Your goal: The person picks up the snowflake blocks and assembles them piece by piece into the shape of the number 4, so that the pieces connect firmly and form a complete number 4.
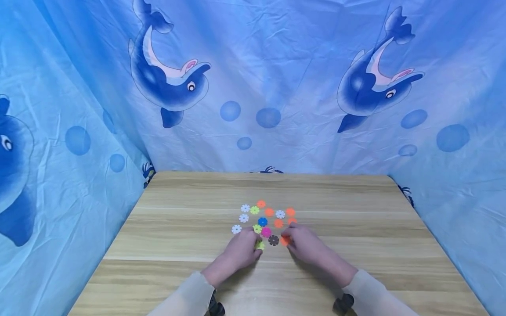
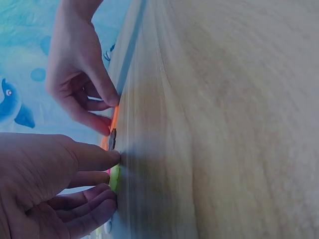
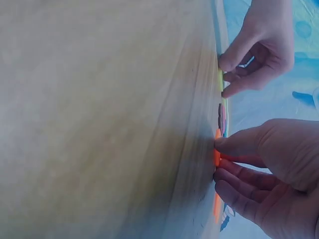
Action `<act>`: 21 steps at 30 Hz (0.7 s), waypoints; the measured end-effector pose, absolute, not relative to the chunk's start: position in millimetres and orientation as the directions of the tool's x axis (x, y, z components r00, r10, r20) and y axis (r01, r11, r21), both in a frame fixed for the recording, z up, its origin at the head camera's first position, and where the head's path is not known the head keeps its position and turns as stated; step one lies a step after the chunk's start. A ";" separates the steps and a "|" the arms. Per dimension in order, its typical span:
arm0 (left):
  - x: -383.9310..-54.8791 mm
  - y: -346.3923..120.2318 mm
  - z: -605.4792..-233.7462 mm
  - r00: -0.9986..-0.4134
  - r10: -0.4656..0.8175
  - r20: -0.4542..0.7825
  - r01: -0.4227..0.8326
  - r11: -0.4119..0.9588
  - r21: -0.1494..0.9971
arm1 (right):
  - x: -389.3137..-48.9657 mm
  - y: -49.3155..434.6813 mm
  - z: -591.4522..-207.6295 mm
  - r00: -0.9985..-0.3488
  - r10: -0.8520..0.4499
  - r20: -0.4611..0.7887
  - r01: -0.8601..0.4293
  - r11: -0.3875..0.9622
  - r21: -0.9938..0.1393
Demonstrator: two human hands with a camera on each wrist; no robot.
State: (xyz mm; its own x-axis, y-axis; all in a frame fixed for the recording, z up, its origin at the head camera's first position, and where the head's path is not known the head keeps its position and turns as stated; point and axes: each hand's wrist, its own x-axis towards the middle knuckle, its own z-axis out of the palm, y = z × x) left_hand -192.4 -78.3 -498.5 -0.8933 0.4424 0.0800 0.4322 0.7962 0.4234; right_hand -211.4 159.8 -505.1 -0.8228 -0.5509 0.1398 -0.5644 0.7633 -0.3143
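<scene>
Pinching by the rim is suiting both hands, judging by how thin the pieces are looking. Taking the dark disc (image 1: 273, 240) as the clock's centre in the head view, the left hand (image 1: 243, 246) is holding a lime disc (image 1: 259, 245) at eight o'clock, its thumb and curled fingertips nearly closing. The right hand (image 1: 308, 245) is gripping an orange disc (image 1: 284, 241) at three o'clock in the same narrow pinch. Both pieces are lying close to the counter (image 1: 272, 281); whether either is lifting slightly, I cannot tell.

For a tidy result, each hand should be sliding its piece low and level, with the fingertips bearing lightly so the rim is not tipping. Knuckles are needing care: a second lime disc (image 1: 257, 228) is sitting at twelve o'clock from the left hand's piece, and another orange disc (image 1: 292, 220) is showing at one o'clock from the right's, partly covered. Brushing either could be shifting it. The pink disc (image 1: 266, 232), near half past ten from the dark one, is also wanting clearance.
</scene>
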 end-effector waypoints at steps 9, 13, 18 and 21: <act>-198.3 -82.5 -500.4 -0.896 0.442 0.037 0.400 0.769 0.499 | -215.5 161.5 -504.0 -0.857 -0.507 0.089 -0.499 0.775 -0.388; -198.0 -82.1 -498.2 -0.878 0.478 0.039 0.429 0.746 0.509 | -215.9 164.0 -505.2 -0.867 -0.485 0.111 -0.483 0.764 -0.429; -201.2 -87.5 -482.6 -0.886 0.462 0.031 0.383 0.694 0.610 | -217.9 170.0 -501.2 -0.859 -0.485 0.161 -0.494 0.705 -0.510; -205.5 -92.8 -462.5 -0.898 0.434 0.069 0.360 0.637 0.681 | -219.2 174.2 -489.6 -0.850 -0.465 0.247 -0.519 0.661 -0.542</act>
